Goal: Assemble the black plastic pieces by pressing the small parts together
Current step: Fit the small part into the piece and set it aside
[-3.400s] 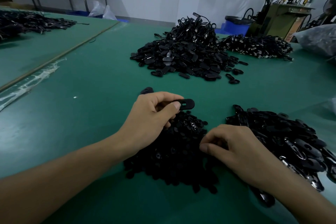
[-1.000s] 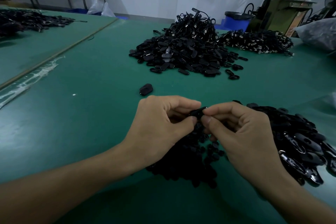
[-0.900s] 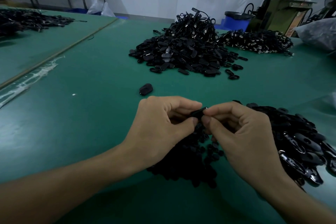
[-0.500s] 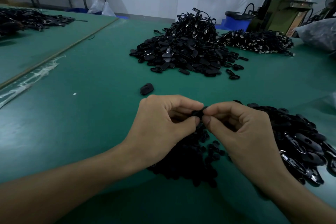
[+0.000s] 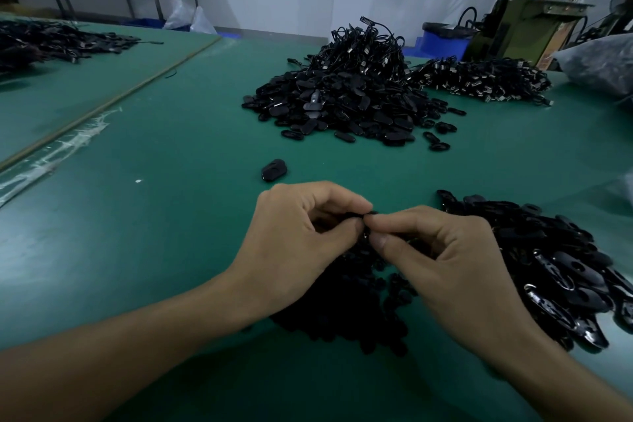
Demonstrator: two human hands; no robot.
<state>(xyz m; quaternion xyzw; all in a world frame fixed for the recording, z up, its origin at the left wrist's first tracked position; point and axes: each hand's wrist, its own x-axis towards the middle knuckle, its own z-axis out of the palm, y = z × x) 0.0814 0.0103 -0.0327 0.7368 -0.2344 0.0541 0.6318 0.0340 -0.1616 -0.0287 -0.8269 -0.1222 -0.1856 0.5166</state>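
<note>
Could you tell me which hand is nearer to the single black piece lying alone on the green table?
Left. The left hand sits just short of the lone black piece, apart from it; the right hand is farther off, toward the right-hand pile.

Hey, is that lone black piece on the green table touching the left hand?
No, the lone black piece lies on the green table beyond the left hand, with bare table between them.
</note>
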